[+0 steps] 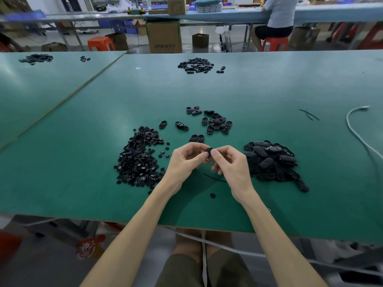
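Both hands meet over the green table (pixel 83 141) and pinch one small black piece (pixel 209 152) between them. The left hand (pixel 182 162) has its thumb and forefinger curled onto the piece's left side, and the right hand (pixel 232 164) has its thumb and forefinger closed on the right side. The piece sits right at the fingertips, lifted off the table, and is mostly covered by them, so its exact shape cannot be told.

Just left of the grip lies a wide heap of small round black buttons (pixel 138 160), with a few strays scattered close to the left knuckles. Just right of the grip sits a heap of black oval covers (pixel 271 160), near the right hand but not touching it. Directly beyond the fingertips lie two oval shells (pixel 196 138) side by side, and farther beyond them a loose cluster of more shells (pixel 216 122). Below the grip, between the two wrists, a thin black strand (pixel 215 179) curves across the table, and nearer the person a single round button (pixel 212 195) lies alone. Well off to the right a white cable (pixel 356 131) loops over the table. Far beyond the grip sits another small black heap (pixel 195 65).
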Tool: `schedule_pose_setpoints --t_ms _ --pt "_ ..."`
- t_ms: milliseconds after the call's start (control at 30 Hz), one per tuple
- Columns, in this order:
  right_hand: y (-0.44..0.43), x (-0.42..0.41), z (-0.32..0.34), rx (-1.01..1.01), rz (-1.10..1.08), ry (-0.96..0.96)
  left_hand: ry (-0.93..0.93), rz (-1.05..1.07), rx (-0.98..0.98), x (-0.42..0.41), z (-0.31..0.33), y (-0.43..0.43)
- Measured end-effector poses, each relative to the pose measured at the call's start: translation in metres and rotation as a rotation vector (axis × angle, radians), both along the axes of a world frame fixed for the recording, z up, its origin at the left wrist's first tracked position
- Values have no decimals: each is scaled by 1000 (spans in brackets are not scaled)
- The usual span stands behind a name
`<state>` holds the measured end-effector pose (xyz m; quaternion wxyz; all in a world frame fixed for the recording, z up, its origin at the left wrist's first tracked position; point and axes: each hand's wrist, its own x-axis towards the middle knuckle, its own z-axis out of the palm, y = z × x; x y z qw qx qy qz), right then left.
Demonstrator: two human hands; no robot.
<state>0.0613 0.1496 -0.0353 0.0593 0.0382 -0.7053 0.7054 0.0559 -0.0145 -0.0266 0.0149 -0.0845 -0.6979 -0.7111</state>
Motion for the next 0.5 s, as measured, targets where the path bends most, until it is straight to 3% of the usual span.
schedule_pose_setpoints --t_ms 500 --pt "0 -4 -5 31 -1 -17 11 44 -15 -3 -4 1"
